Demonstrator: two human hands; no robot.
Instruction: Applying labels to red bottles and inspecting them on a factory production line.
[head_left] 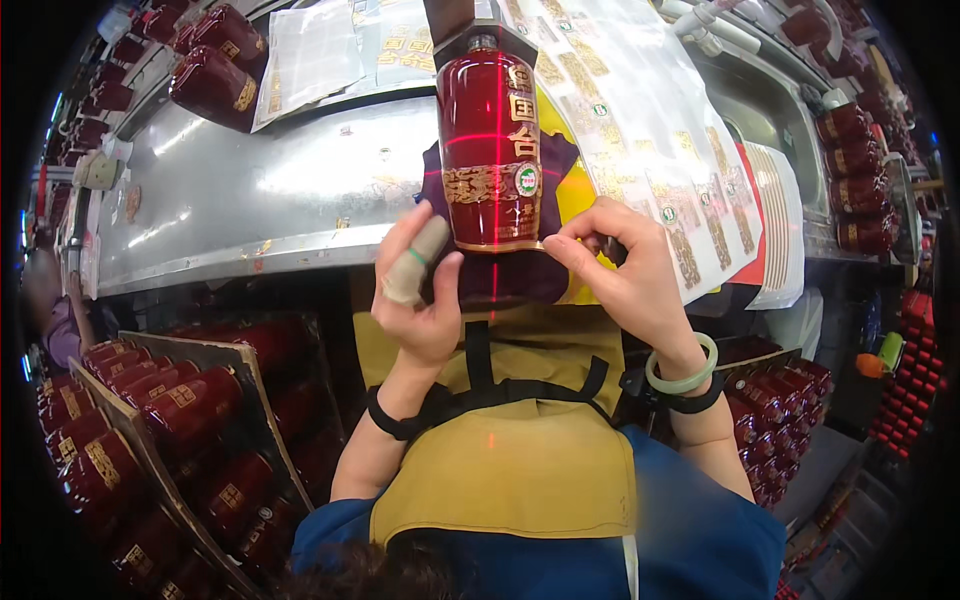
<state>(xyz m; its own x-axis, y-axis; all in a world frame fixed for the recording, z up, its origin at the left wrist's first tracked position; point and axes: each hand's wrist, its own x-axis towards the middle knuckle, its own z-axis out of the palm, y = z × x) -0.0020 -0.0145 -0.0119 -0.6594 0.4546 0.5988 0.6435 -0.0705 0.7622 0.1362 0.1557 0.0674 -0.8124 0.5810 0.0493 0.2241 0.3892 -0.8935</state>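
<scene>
A glossy dark red bottle (478,115) with gold lettering and a gold patterned band lies on its back on a dark purple cloth (432,180), its neck pointing away from me. Red laser lines cross its front. Along its base edge runs a thin gold strip (500,247). My right hand (620,260) pinches thumb and forefinger together at the right end of this strip. Beside the lower left of the bottle, my left hand (420,290) has thumb and fingers apart, with pale covers on some fingertips; nothing shows between them.
Sheets of gold decals (640,130) cover the bench on the right, over yellow cloth (577,195). A metal worktop (270,190) stretches left, with more sheets (315,55) behind. Red bottles (215,85) stand or lie around; wooden-edged racks (255,400) of them are below left.
</scene>
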